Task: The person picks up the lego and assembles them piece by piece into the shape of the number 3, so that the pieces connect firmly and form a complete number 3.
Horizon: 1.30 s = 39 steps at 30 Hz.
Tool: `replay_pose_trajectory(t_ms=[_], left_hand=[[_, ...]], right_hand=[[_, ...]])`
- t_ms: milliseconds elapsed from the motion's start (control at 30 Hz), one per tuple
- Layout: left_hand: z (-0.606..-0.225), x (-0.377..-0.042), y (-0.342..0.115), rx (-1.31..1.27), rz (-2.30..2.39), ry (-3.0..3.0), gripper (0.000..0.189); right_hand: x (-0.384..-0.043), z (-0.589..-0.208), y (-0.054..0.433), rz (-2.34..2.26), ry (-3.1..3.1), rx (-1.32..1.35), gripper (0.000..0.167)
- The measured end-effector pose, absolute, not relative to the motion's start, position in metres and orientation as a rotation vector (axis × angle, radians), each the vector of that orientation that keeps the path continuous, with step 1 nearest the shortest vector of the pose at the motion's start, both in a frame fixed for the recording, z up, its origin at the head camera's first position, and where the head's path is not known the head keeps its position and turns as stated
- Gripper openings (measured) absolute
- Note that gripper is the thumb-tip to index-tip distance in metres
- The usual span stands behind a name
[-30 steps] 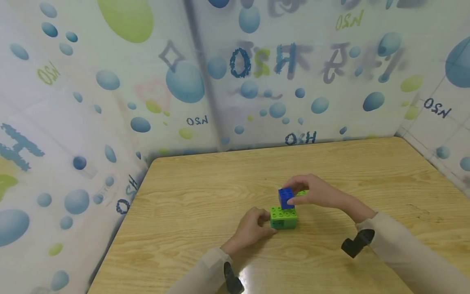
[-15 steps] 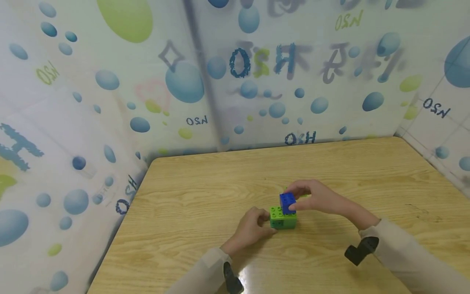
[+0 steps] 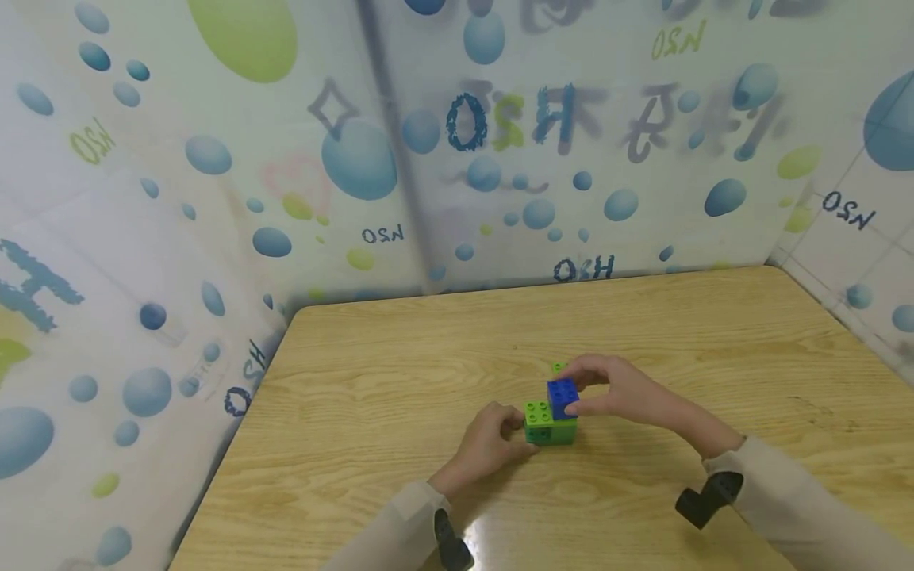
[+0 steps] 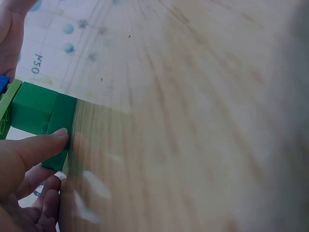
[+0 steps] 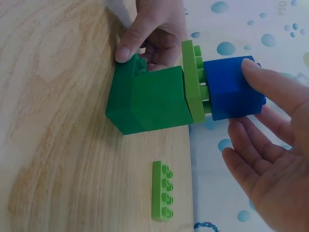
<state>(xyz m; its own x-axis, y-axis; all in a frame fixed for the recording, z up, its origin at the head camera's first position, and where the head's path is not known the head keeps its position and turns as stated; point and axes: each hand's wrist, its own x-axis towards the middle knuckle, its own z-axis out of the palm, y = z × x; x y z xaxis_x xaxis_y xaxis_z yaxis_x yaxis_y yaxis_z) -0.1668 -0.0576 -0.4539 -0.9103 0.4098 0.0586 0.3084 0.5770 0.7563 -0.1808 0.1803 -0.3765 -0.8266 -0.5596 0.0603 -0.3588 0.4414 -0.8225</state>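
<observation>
A blue brick (image 3: pixel 562 400) is pinched between the thumb and fingers of my right hand (image 3: pixel 624 390). It stands over the right part of a thin light green plate brick (image 3: pixel 535 414), against its studs; in the right wrist view part of those studs still shows between the two. Under the plate are a green brick (image 5: pixel 161 99) and, at the bottom, a darker green brick (image 5: pixel 120 92) on the table. My left hand (image 3: pixel 484 442) holds this darker brick at its left end, thumb on the near side.
A loose light green plate brick (image 5: pixel 158 191) lies on the table just behind the stack, partly hidden by my right hand in the head view. The wooden table (image 3: pixel 400 357) reaches back to a patterned curtain (image 3: pixel 443 190) with drops and letters.
My right hand has lowered the blue brick and brought it slightly right and nearer, down onto the plate's right part. My left hand and the stack have stayed put.
</observation>
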Motion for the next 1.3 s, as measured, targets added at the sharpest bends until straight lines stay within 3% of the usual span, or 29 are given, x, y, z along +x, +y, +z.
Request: replay_pose_trajectory(t_ms=[1300], left_hand=[[-0.454, -0.166, -0.057, 0.617, 1.260, 2.676, 0.038]], right_hand=[[-0.180, -0.390, 0.181, -1.305, 2.582, -0.912, 0.035]])
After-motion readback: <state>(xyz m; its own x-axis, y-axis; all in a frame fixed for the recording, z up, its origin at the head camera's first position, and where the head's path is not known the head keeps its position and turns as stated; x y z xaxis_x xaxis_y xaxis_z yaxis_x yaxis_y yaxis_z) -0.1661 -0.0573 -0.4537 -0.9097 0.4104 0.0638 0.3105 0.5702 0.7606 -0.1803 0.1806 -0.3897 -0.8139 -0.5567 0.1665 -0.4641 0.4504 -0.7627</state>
